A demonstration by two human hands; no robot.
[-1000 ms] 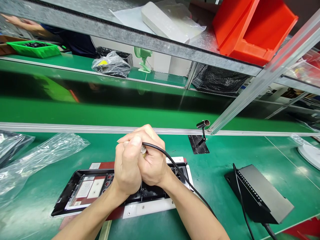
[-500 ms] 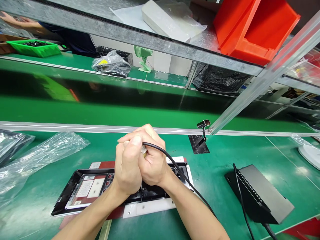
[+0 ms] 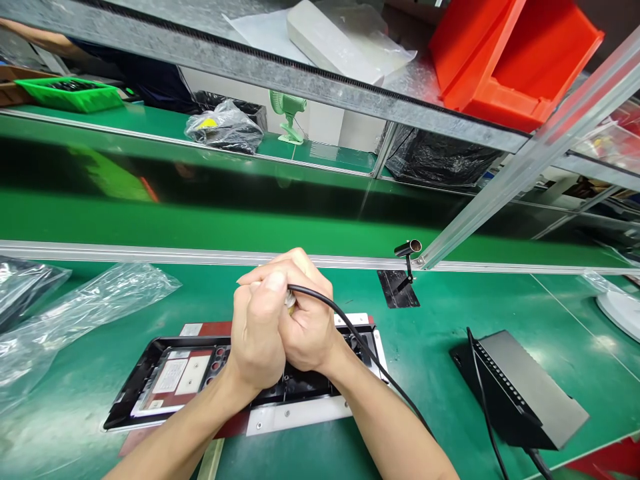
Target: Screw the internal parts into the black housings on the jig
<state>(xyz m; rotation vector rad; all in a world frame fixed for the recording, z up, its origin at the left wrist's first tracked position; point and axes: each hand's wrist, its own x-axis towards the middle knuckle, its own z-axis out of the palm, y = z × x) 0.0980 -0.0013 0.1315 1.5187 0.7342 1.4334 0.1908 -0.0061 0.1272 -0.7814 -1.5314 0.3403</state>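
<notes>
At the far left I am seeing crumpled clear plastic bags (image 3: 75,307) lying on the green bench (image 3: 450,313), pushed aside, probably to keep the working spot free. Moving right, a black framed panel (image 3: 165,380) is lying flat on a red-and-white fixture plate (image 3: 295,415), which seems to be holding it level so a tool can bear straight down on it.

Over the panel's right half my left hand (image 3: 257,340) is wrapping tightly round the upper part of a corded hand tool (image 3: 289,300), thumb on top, and my right hand (image 3: 307,330) is closing round the same tool from the other side, fingers overlapping the left. Both hands are clenching it, likely to keep it upright and steady. The tool is sitting between my palms, mostly hidden; only its pale collar and the black cable (image 3: 360,347) are showing, the cable trailing away over my right forearm. I cannot see the tip, which is pointing down into the panel beneath my hands.

Further right a small black sensor (image 3: 407,250) is standing on the conveyor rail, and a black-and-grey box (image 3: 525,393) is sitting well apart near the bench edge.
</notes>
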